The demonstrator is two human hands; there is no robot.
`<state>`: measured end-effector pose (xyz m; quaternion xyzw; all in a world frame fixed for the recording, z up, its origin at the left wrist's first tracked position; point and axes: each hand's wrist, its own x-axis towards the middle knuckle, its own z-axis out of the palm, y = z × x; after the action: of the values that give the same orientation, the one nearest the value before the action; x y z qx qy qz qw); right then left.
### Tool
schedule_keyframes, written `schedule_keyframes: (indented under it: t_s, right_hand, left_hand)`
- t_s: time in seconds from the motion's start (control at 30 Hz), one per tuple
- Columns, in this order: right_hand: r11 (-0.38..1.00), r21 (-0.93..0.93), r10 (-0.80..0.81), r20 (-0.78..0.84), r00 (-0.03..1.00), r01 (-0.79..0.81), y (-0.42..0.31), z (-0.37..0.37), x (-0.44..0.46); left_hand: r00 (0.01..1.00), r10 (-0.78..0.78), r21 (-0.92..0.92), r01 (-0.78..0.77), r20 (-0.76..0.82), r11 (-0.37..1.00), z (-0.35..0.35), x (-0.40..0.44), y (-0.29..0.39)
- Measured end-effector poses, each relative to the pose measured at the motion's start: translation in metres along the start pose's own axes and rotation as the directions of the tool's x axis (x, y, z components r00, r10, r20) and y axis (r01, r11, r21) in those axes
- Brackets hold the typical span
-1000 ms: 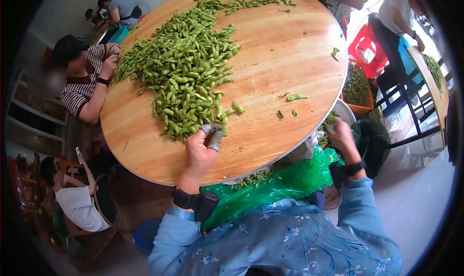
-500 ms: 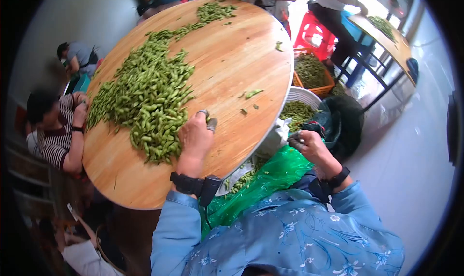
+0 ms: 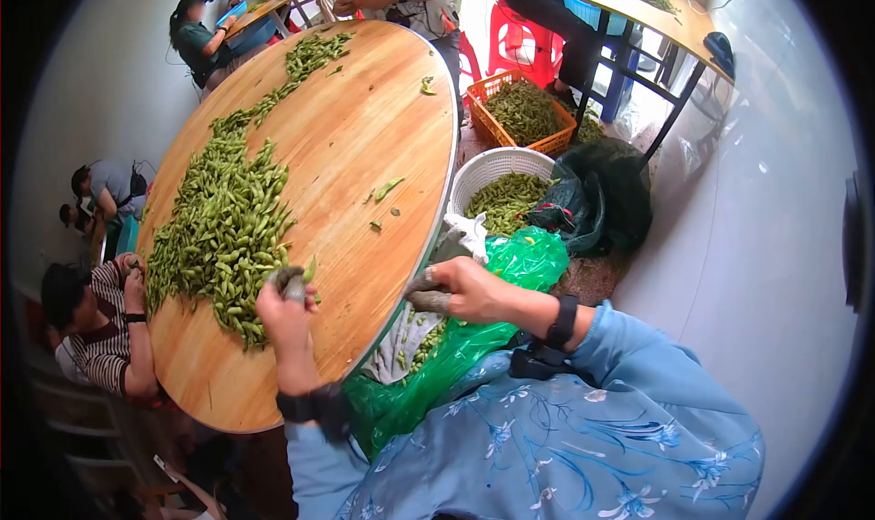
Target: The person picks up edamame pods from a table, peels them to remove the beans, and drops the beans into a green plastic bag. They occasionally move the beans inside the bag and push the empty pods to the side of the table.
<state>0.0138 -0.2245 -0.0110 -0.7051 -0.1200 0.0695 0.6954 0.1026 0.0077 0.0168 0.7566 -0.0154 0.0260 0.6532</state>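
A heap of green soybean pods (image 3: 219,233) spreads over the round wooden table (image 3: 365,146). At the heap's near edge, my left hand (image 3: 287,312) is closed, with grey covers on its fingertips. A single soybean pod (image 3: 311,269) sticks up from its pinch. My right hand (image 3: 469,290) is at the table's rim, its grey-covered thumb and finger pressed together; whatever is between them is hidden. Below it, shelled green beans (image 3: 427,338) lie on a pale cloth beside a green plastic bag (image 3: 456,360) across my lap.
A white basket (image 3: 465,178) of pods stands right of the table, with an orange crate (image 3: 551,144) of pods behind it. A dark sack (image 3: 620,196) sits beside them. A person in a striped shirt (image 3: 108,333) works at the table's left; others sit farther back.
My view has shifted, so the table appears farther left. My right hand has moved from over the green bag to the table's rim. My left hand stays near the heap; a pod now shows in it.
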Motion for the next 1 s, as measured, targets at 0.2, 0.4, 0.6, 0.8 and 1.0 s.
schedule_keyframes:
  t_s: [0.2, 0.4, 0.6, 0.8, 1.0]
  right_hand:
    - [0.86, 0.509, -0.077, 0.089, 0.993, 0.021, -0.01, 0.025, 0.027]
    - [0.877, 0.48, -0.119, 0.191, 0.974, 0.013, -0.007, 0.035, 0.03]
    - [0.879, 0.472, -0.166, 0.172, 0.971, 0.067, -0.014, 0.042, 0.029]
    - [0.905, 0.424, -0.134, 0.196, 0.971, 0.039, -0.022, 0.046, 0.023]
    - [0.92, 0.39, -0.1, 0.164, 0.981, 0.029, -0.023, 0.04, 0.021]
  left_hand:
    - [0.983, -0.155, -0.42, 0.181, 0.095, 0.889, 0.024, -0.075, 0.017]
    - [0.973, -0.142, -0.432, 0.209, 0.181, 0.877, 0.025, -0.092, 0.02]
    - [0.934, 0.316, 0.469, -0.356, 0.164, 0.808, 0.027, -0.105, 0.028]
    - [0.855, 0.428, 0.683, -0.5, 0.293, 0.532, 0.019, -0.108, 0.027]
    - [0.826, 0.453, 0.714, -0.536, 0.334, 0.45, 0.018, -0.102, 0.012]
